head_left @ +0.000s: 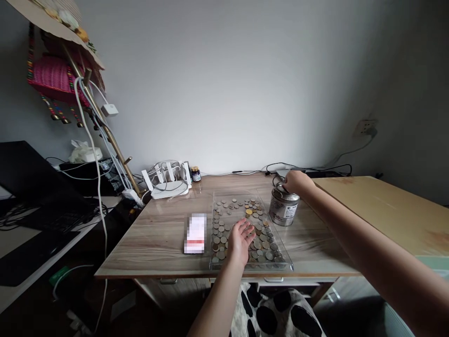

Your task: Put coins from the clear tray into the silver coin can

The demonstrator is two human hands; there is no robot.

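Scattered coins (223, 240) lie in a clear plastic tray (233, 266) at the middle of the desk, and one gold-coloured coin (249, 212) stands out among the silver ones. Over the tray hovers my left hand (240, 241), its palm turned up and to the right, fingers loosely stretched; no object shows clearly in it. A round metal tin (283, 208) with a printed label stands just right of the tray. My right hand (296, 181) is at the tin's top, fingers bent down and pressed together. Whatever they hold is hidden.
A phone (195, 233) with a blurred screen lies left of the tray. At the back stand a white router (170, 188) and a small dark jar (195, 174). Cables run along the wall. A yellowish board (379, 201) borders the right side.
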